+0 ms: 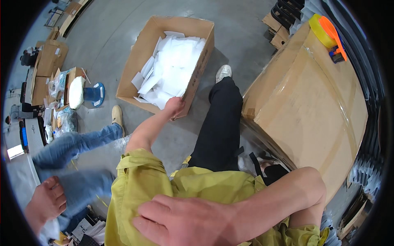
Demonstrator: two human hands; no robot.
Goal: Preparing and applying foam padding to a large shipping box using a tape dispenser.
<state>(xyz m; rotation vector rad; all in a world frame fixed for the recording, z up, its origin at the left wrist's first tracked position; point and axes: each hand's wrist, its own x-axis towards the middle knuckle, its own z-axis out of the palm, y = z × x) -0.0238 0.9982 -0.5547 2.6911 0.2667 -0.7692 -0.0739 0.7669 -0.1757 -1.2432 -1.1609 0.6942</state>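
My left hand point(175, 107) reaches forward, its fingers closed over the near rim of an open cardboard box point(166, 25). White flat sheets or pouches point(174, 65), thin and soft-looking, lie heaped inside that box. The box stands on the floor ahead of my feet. Close below the camera, my right hand point(184, 221) is held across my yellow-green shirt point(141, 176) with its fingers curled in. What those fingers hold, if anything, is hidden beneath the hand.
At the right stands a large taped carton point(308, 106) with a yellow tape roll point(322, 30) and an orange-handled tool point(332, 35) on top. Another person in jeans point(82, 143) is close at my left, with a blurred hand point(49, 201). Behind them are a blue stool point(94, 94) and cluttered boxes point(49, 88).
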